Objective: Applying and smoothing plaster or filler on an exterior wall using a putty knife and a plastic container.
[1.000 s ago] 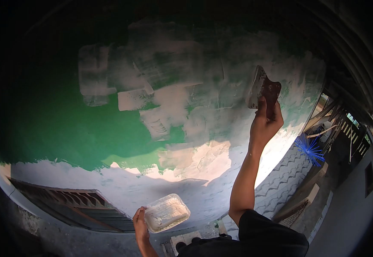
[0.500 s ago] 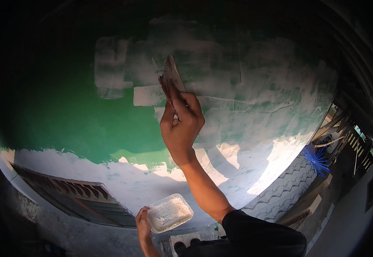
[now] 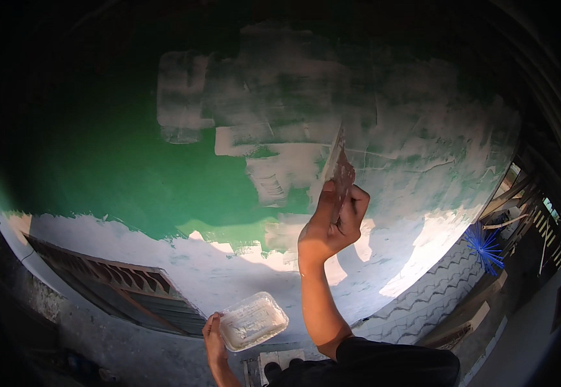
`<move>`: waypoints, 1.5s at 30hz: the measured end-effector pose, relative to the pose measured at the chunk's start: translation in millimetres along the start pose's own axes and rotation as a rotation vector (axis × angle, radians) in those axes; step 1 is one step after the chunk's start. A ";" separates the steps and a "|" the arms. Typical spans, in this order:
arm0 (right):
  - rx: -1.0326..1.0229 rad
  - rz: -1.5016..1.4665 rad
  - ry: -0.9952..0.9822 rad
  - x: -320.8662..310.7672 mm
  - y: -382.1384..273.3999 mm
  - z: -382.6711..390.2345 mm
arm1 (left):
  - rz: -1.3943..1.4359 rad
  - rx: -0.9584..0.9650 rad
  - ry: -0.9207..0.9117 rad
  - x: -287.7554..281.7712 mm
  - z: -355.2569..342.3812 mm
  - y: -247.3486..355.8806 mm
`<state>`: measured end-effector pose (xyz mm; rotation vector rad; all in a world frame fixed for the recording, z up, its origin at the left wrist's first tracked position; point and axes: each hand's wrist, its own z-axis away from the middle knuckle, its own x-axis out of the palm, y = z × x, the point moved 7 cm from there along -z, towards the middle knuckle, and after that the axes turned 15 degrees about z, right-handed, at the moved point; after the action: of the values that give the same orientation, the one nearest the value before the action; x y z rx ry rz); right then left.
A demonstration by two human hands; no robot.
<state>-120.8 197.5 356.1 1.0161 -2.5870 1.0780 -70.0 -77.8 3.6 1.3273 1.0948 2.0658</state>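
Note:
My right hand [image 3: 329, 229] grips a putty knife [image 3: 339, 164], its fingers wrapped round the handle and lower blade. The blade points up, its edge close to or against the green wall [image 3: 119, 168]. Left of the knife, a pale, ridged patch of putty [image 3: 274, 174] covers part of the green. Thin, streaky white coats spread above it and to the right. Lower down, my left hand [image 3: 214, 342] holds a shallow, clear or whitish plastic tray [image 3: 283, 311] by its left side. White putty smears its inside.
A window with wooden slats [image 3: 119, 284] is set in the wall at lower left. On the right are a blue spiky bundle [image 3: 484, 248], wooden boards [image 3: 477, 316] and a strip of wavy-patterned pale surface [image 3: 415, 303]. Sunlight falls across the lower white wall.
My right hand and the putty knife have moved right and down, and the blade has tilted the other way. More putty now lies on the green where the hand was. My left hand stays nearly still.

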 end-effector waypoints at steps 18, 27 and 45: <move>-0.309 0.032 -0.401 115.5 -25.2 105.1 | -0.043 0.003 -0.007 -6.0 1.1 -0.3; -0.022 0.190 0.118 -41.4 50.2 1.8 | -0.012 -0.020 -0.018 -4.3 4.4 9.2; -0.200 0.180 -0.192 77.2 16.0 89.8 | -0.089 -0.064 -0.059 -4.3 0.6 -7.2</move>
<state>-180.0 103.8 311.3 0.8938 -2.9165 0.7675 -67.9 -76.5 -4.4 1.2773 1.0345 1.9685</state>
